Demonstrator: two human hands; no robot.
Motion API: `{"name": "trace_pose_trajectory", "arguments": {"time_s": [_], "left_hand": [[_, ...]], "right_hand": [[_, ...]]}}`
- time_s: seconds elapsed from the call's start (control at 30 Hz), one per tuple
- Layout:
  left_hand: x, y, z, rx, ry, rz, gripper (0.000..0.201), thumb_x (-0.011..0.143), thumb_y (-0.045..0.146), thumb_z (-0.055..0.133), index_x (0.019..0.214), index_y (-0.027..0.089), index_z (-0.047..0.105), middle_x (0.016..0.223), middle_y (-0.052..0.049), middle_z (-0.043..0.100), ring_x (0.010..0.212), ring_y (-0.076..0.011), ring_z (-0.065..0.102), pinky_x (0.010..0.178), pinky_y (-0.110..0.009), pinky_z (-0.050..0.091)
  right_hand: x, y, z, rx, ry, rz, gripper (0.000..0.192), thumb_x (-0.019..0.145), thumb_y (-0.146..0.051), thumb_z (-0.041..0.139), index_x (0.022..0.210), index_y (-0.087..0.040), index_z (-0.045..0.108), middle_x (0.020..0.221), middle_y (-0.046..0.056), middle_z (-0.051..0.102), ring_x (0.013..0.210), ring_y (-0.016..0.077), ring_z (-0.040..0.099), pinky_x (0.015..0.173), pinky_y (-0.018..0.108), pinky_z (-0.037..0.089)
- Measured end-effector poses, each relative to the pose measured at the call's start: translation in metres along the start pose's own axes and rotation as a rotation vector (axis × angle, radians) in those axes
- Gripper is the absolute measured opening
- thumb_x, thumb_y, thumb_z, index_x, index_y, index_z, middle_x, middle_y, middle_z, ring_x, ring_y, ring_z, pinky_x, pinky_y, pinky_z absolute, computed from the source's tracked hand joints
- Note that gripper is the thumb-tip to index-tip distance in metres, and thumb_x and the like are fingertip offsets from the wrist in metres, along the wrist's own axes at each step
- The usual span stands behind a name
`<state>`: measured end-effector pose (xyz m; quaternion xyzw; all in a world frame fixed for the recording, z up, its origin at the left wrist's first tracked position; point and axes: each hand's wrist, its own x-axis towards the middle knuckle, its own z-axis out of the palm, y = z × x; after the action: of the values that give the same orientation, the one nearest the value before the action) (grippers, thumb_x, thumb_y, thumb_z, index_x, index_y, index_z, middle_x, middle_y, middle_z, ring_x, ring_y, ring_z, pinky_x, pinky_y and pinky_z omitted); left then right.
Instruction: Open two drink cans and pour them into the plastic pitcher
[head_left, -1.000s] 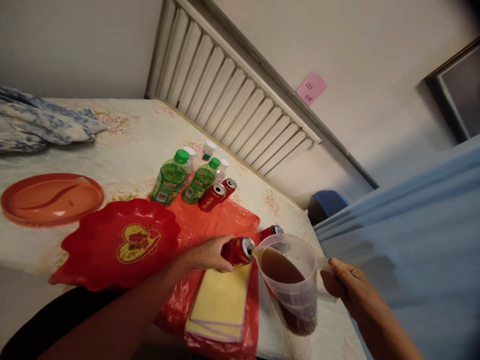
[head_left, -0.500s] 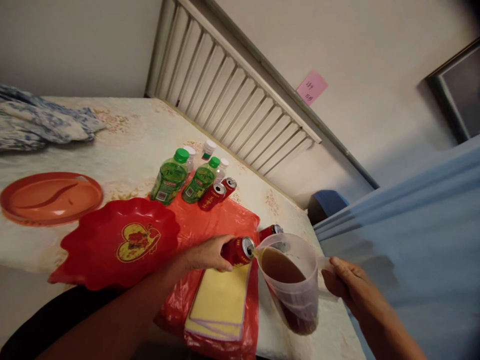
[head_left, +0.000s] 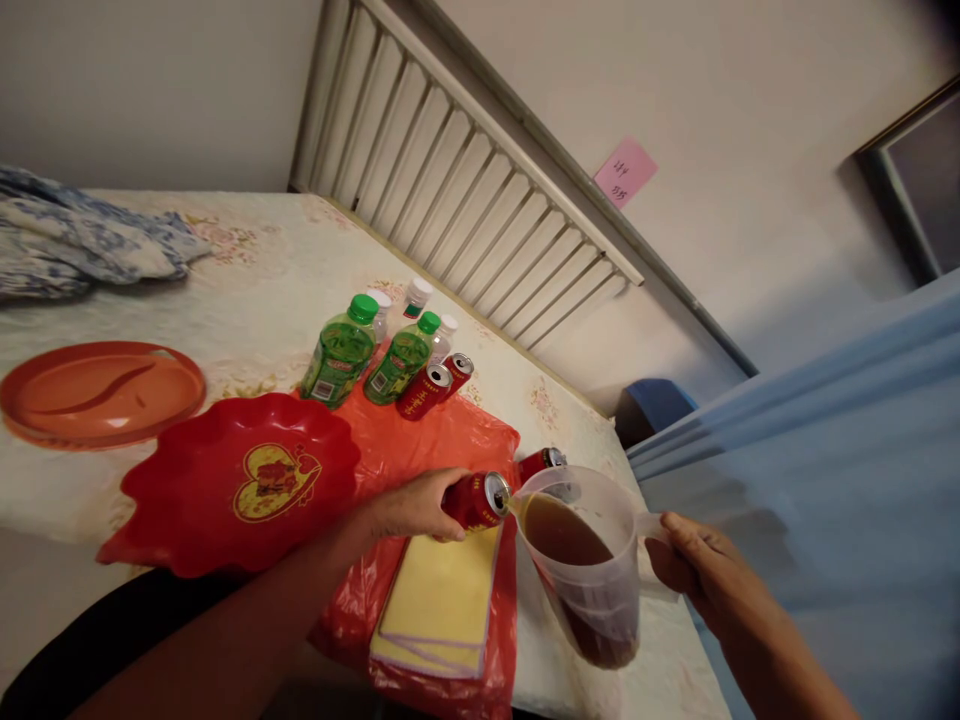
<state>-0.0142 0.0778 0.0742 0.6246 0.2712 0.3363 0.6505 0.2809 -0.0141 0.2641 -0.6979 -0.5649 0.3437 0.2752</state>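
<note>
A red can (head_left: 477, 500) is gripped in the left hand (head_left: 416, 505), fingers wrapped around its body, and is tipped on its side with its open top at the rim of a clear plastic jug (head_left: 581, 560). A thin stream of brown drink is seen running from the can into the jug, which is about half filled with the same brown liquid. The jug is held tilted above the bed's edge by its handle, around which the fingers of the right hand (head_left: 694, 570) are closed.

Under the can, a stack of yellow cloths (head_left: 442, 605) is laid on a red plastic bag (head_left: 450, 445). Another red can (head_left: 541, 463) is seen just behind the jug. Farther back, two green bottles (head_left: 341, 352), two more cans (head_left: 435, 385) and small white-capped bottles (head_left: 416, 297) are grouped together. A red scalloped dish (head_left: 240, 480) and an orange tray (head_left: 97, 390) are set to the left on the bedspread (head_left: 247, 290).
</note>
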Motion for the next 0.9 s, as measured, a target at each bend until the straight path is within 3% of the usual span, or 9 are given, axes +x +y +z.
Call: {"name": "trace_pose_trajectory", "arguments": {"time_s": [0.9], "left_hand": [[0.0000,-0.0003,-0.0003,0.036,0.009,0.015,0.066,0.056,0.015,0.074,0.121,0.015,0.062,0.105,-0.006,0.070,0.096,-0.0255,0.065,0.073,-0.027,0.050]], "right_hand": [[0.0003,0.0032,-0.0022,-0.006,-0.017,0.002,0.065,0.077,-0.078,0.056,0.052,-0.023,0.035,0.051,-0.007,0.024,0.050,0.0082,0.017,0.047,0.026,0.015]]}}
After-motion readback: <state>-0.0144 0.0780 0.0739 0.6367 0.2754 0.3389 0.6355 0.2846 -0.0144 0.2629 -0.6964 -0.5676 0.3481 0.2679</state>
